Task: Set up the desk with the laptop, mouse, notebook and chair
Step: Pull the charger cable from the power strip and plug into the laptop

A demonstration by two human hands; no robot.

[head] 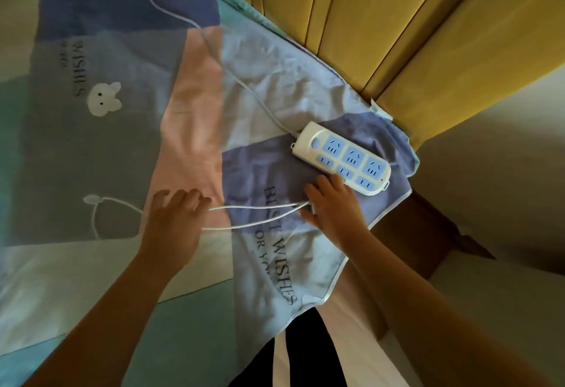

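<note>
1. Your left hand lies flat on the bed sheet with fingers spread, fingertips touching two strands of thin white cable.
2. Your right hand holds the other end of those strands loosely between thumb and fingers, its fingertips just beside the power strip.
3. The power strip rests on the sheet near the yellow headboard.
4. No laptop, mouse, notebook or chair shows here.

Sheet — blocks of lilac, pink, grey, pale blue and mint, with a white rabbit motif and dark lettering. Power strip — white, blue sockets. Cord white. Headboard mustard yellow.
</note>
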